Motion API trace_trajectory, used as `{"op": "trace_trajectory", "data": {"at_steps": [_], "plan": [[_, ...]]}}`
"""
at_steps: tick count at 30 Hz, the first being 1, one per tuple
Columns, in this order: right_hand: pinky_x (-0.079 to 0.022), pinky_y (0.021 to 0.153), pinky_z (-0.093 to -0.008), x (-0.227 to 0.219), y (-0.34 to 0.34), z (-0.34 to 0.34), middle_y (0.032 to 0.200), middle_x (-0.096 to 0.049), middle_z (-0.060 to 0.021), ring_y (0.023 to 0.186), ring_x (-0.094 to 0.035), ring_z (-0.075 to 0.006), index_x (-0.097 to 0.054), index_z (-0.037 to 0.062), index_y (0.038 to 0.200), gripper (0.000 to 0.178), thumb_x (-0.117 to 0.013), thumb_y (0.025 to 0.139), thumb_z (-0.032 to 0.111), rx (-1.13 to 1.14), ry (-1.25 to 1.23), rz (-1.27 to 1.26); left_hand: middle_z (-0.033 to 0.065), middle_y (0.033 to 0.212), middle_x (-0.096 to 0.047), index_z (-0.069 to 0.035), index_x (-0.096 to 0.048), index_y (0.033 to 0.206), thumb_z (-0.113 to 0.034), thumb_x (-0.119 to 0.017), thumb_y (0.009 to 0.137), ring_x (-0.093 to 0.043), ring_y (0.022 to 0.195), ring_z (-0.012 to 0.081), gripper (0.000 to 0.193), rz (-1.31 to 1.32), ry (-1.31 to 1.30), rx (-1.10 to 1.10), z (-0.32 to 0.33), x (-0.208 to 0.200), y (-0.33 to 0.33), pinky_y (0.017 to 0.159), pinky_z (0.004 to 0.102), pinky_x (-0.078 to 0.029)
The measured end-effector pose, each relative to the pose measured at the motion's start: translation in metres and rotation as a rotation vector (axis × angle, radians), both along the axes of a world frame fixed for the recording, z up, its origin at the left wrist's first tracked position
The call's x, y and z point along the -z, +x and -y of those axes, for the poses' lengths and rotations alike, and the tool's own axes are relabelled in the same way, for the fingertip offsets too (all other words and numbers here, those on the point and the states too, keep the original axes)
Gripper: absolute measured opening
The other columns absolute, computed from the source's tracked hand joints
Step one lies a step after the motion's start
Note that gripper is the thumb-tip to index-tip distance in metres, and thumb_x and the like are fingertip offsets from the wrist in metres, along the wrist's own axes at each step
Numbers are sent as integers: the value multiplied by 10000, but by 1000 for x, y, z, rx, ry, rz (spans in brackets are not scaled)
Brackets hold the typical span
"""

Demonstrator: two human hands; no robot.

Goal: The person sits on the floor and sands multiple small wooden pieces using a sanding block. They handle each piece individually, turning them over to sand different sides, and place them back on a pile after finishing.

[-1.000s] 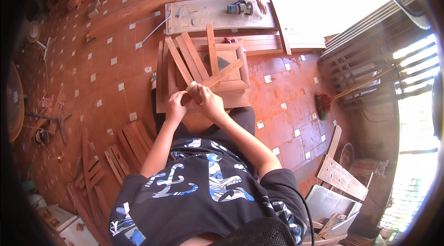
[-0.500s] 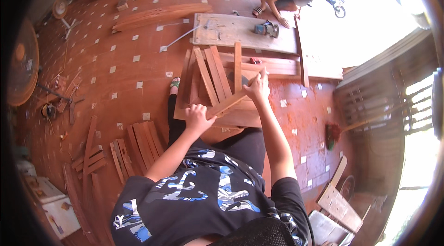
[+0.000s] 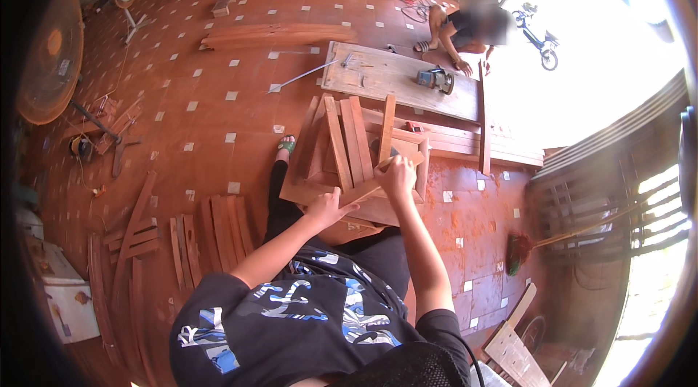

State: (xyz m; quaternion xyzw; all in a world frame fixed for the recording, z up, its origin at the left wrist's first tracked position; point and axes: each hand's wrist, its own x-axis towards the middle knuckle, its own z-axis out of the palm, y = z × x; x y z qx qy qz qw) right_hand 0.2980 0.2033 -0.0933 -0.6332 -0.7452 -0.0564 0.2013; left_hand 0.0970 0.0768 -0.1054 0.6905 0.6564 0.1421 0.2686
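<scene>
Wood strip is filling both grips; your right hand is sitting closer to your left hand than before, baring more far-right end.

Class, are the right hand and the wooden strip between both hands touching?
Touching: the head view shows the right hand curled over the wooden strip.

A fan stands left, a broom right, perhaps a motorbike outside.

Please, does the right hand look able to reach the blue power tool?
Probably not: the right hand is holding a wooden strip, and the power tool lies on the farther board.
</scene>
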Motion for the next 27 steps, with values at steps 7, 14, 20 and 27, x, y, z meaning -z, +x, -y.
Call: {"op": "trace_trajectory", "data": {"at_steps": [7,14,20,27], "plan": [[-556,908,-459,-1,-67,60,1006,-683,-193,981,-684,-370,-614,11,937,455,-809,725,363,-284,-70,-85,242,903,-740,-18,-587,1110,-590,-753,842,-730,913,441,653,-72,-62,43,0,-2,-27,773,533,-586],[-587,884,-447,14,38,-27,1158,-702,-220,1062,-698,-364,-544,-43,1344,742,-773,750,337,56,-75,103,212,892,-739,-51,-582,1069,-428,-799,822,-728,891,416,500,-102,-51,23,-3,-12,-20,784,523,-578],[-600,776,-481,19,56,-33,953,-730,-186,897,-733,-367,-595,48,1011,423,-778,780,353,174,141,37,211,865,-742,-52,-592,1042,-394,-805,800,-737,846,414,470,-56,49,28,-12,4,-14,740,521,-594],[-550,946,-436,12,-75,77,1142,-671,-202,1114,-662,-364,-587,20,1095,475,-812,759,270,-170,6,-133,216,853,-736,-57,-597,1012,-543,-862,721,-736,847,411,625,-87,41,48,-1,5,-27,721,518,-584]]}}
